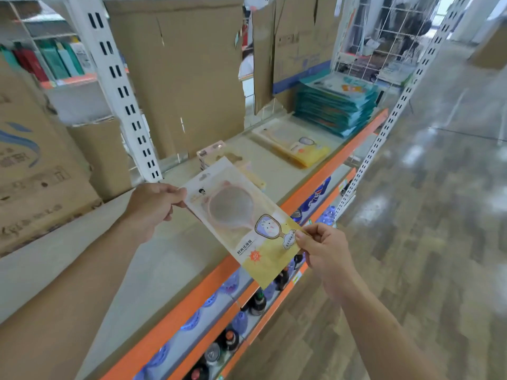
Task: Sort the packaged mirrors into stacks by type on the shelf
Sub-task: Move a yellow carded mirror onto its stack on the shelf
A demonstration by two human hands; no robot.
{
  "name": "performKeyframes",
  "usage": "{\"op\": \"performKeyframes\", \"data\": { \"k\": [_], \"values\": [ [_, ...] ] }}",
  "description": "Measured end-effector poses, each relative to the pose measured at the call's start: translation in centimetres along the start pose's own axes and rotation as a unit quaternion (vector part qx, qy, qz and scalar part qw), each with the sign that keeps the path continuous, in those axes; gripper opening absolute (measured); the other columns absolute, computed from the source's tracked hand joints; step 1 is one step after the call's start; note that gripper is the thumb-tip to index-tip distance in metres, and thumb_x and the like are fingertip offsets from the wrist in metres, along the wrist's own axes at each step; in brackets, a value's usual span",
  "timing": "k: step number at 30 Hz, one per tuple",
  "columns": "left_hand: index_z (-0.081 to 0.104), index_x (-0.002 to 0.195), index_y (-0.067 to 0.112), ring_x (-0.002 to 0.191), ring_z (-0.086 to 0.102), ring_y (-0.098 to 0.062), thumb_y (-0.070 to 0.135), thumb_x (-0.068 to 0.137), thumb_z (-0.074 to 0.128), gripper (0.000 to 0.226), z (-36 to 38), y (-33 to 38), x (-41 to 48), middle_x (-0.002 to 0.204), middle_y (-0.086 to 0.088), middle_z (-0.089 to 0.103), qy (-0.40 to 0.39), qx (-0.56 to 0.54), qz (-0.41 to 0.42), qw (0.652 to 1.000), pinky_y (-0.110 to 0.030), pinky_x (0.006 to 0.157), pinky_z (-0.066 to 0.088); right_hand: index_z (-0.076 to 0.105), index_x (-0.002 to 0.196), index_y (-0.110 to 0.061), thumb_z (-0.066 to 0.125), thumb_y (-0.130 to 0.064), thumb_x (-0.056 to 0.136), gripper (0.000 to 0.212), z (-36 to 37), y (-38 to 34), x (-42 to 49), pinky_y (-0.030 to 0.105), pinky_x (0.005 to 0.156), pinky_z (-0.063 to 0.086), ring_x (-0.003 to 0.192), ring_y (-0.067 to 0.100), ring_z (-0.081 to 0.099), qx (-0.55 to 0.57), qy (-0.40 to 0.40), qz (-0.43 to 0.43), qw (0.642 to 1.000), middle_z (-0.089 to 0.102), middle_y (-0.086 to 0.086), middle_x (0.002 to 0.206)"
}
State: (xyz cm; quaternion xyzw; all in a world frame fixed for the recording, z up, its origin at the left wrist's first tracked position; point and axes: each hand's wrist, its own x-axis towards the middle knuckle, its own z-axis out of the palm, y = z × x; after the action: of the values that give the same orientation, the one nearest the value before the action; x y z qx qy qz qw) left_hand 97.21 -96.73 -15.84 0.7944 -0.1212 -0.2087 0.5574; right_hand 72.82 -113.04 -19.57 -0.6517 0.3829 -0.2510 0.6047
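**Sorting step: one packaged mirror held over the shelf**

Above the shelf's orange front edge, at centre frame, a packaged mirror (241, 223) with a yellow lower card is held flat between two hands. Left hand (152, 207), at 9 o'clock of the pack, is pinched closed on its upper left corner; right hand (325, 249), at 4 o'clock, is pinched closed on its lower right edge. Shelf (164, 259) is bare beneath the pack. Just beyond the pack, toward 12 o'clock, lies a small pile of pinkish packs (219, 156); farther off, toward 1 o'clock, a stack of yellow-carded packs (295, 145) that appears to match the held one; beyond that, a taller stack of teal packs (336, 108). Cardboard cartons (175, 75) stand along the back. Judged step: identifying the type in hand before placement. Next move would call for carrying the pack toward 1 o'clock, squaring it with the yellow stack and releasing both pinches without disturbing the pile
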Motion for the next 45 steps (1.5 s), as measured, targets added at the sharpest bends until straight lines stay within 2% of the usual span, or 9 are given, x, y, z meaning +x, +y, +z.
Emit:
{"op": "performKeyframes", "data": {
  "k": [11,15,21,29,32,37,40,42,45],
  "values": [
    [0.066,0.075,0.010,0.050,0.040,-0.014,0.014,0.087,0.067,0.012,4.9,3.5,3.9,0.055,0.004,0.066,-0.006,0.017,0.010,1.000,-0.026,0.052,0.040,0.063,0.078,-0.005,0.062,-0.006,0.090,0.012,-3.0,-0.2,6.0,0.013,0.045,0.035,0.041,0.002,0.044,0.023,0.000,0.009,1.000,0.057,-0.002,0.053],
    [0.063,0.076,0.011,0.051,0.039,-0.012,0.012,0.088,0.065,0.012,7.6,5.0,4.3,0.068,-0.005,0.064,0.015,0.005,0.005,1.000,-0.024,0.052,0.039,0.063,0.077,-0.006,0.061,-0.008,0.090,0.013,-5.1,-0.7,8.6,0.016,0.044,0.035,0.041,0.003,0.043,0.011,-0.016,0.010,1.000,0.057,-0.002,0.053],
    [0.063,0.072,0.012,0.035,0.040,0.000,0.012,0.087,0.066,0.015,11.6,6.1,5.3,0.044,0.010,0.061,0.037,-0.008,0.005,0.999,-0.024,0.051,0.036,0.063,0.077,-0.008,0.062,-0.009,0.090,0.014,-8.8,-1.1,12.3,0.014,0.045,0.035,0.041,0.001,0.044,-0.014,-0.040,-0.003,0.999,0.056,-0.005,0.052],
    [0.062,0.072,0.011,0.032,0.042,-0.001,0.010,0.088,0.064,0.016,15.9,7.8,5.6,0.045,0.004,0.061,0.051,-0.022,0.013,0.998,-0.018,0.041,0.037,0.061,0.072,-0.010,0.063,-0.009,0.089,0.018,-12.8,-1.5,16.1,0.019,0.047,0.035,0.040,0.003,0.045,-0.023,-0.077,-0.012,0.997,0.056,-0.005,0.047],
    [0.063,0.071,0.012,0.039,0.042,-0.005,0.010,0.088,0.065,0.017,17.0,8.6,6.3,0.057,-0.002,0.062,0.062,-0.016,0.018,0.998,-0.025,0.050,0.034,0.062,0.074,-0.007,0.062,-0.007,0.089,0.015,-13.6,-1.8,17.9,0.016,0.046,0.037,0.040,0.002,0.047,-0.021,-0.083,-0.015,0.996,0.056,-0.005,0.049],
    [0.065,0.076,0.011,0.042,0.042,-0.008,0.012,0.087,0.067,0.011,18.6,9.8,8.7,0.062,-0.002,0.063,0.071,-0.014,0.019,0.997,-0.025,0.050,0.037,0.062,0.077,-0.005,0.061,-0.007,0.090,0.013,-14.2,-1.8,21.0,0.013,0.044,0.037,0.040,0.001,0.047,-0.019,-0.091,-0.012,0.996,0.056,-0.005,0.048],
    [0.065,0.079,0.007,0.051,0.036,-0.015,0.014,0.088,0.065,0.011,19.9,10.9,10.6,0.069,-0.005,0.062,0.068,0.002,0.027,0.997,-0.016,0.038,0.034,0.062,0.079,-0.002,0.061,-0.007,0.090,0.013,-14.3,-2.0,23.1,0.014,0.044,0.037,0.040,0.002,0.047,-0.022,-0.086,-0.011,0.996,0.057,-0.001,0.051],
    [0.065,0.080,0.008,0.052,0.035,-0.016,0.015,0.088,0.065,0.011,20.7,11.5,12.1,0.064,-0.003,0.062,0.078,0.004,0.023,0.997,-0.011,0.030,0.028,0.062,0.078,-0.004,0.061,-0.008,0.090,0.013,-14.3,-2.3,24.5,0.015,0.045,0.037,0.040,0.003,0.046,-0.025,-0.086,-0.009,0.996,0.058,0.001,0.052],
    [0.065,0.074,0.011,0.051,0.038,-0.015,0.014,0.086,0.067,0.013,21.1,11.8,14.5,0.048,0.007,0.063,0.081,-0.001,0.025,0.996,-0.013,0.036,0.036,0.063,0.077,-0.006,0.061,-0.009,0.090,0.013,-14.1,-2.8,26.8,0.019,0.044,0.035,0.042,0.008,0.041,-0.030,-0.086,-0.007,0.996,0.057,0.004,0.054]
  ]
}}
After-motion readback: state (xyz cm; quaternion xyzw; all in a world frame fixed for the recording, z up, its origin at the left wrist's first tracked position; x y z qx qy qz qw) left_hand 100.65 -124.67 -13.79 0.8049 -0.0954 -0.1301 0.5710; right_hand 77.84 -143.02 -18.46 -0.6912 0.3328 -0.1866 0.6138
